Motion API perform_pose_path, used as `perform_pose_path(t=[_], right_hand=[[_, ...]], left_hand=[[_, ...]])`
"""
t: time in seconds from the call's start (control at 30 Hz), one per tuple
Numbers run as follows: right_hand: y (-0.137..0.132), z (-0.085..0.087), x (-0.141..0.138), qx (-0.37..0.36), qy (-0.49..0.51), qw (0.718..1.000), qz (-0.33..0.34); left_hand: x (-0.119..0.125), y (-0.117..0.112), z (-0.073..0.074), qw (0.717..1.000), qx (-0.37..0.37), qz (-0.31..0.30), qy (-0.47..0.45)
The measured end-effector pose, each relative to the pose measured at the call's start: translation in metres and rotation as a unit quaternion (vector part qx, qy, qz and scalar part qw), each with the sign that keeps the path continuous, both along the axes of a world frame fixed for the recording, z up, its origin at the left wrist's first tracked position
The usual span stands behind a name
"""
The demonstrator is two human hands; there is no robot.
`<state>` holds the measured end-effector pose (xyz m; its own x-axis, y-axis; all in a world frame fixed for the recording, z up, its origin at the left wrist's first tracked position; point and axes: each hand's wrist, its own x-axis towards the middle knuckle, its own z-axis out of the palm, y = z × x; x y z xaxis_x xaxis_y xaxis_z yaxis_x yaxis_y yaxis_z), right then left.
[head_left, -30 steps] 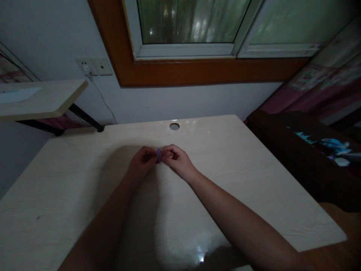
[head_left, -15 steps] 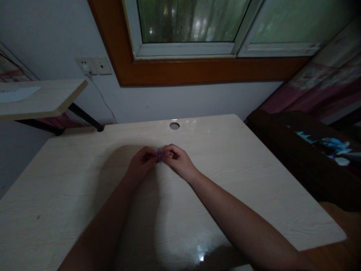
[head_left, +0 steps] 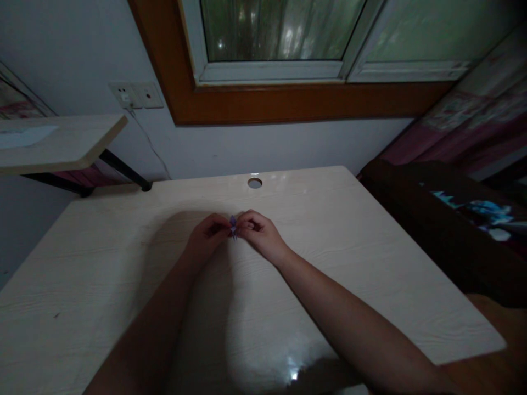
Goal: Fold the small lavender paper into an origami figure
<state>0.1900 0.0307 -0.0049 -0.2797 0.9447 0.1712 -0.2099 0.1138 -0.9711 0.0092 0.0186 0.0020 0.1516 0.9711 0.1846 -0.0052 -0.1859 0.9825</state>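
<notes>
A small purple object [head_left: 233,227] with thin pointed ends is pinched between my two hands, above the far middle part of the pale wood-grain desk [head_left: 329,236]. It is too small and dark to tell its exact kind. From the left, the thumb and forefinger of my left hand [head_left: 206,235] grip one side of it. My right hand [head_left: 261,231] pinches the opposite side, its other fingers curled in. Fingertips hide parts of the object.
A round cable hole [head_left: 254,183] lies beyond my hands near the desk's back edge. At the left stands a raised shelf [head_left: 82,151] on black legs, with a paper [head_left: 27,137] on it. A wall socket [head_left: 135,95] has a cord hanging down. Dark furniture [head_left: 432,230] borders the right side.
The purple object has turned slightly between my fingertips, showing more of its surface. Both hands stay in nearly the same place.
</notes>
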Motion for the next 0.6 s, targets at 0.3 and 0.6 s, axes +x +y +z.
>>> perform_pose_path(t=[0.3, 0.6], right_hand=[[0.0002, 0.0020, 0.0006, 0.007, -0.012, 1.000, -0.013], [0.0009, 0.0005, 0.0016, 0.043, -0.040, 0.998, -0.015]], left_hand=[[-0.0014, -0.0025, 0.0038, 1.000, 0.003, -0.010, 0.015], [0.0031, -0.0011, 0.0032, 0.999, -0.013, 0.030, 0.034]])
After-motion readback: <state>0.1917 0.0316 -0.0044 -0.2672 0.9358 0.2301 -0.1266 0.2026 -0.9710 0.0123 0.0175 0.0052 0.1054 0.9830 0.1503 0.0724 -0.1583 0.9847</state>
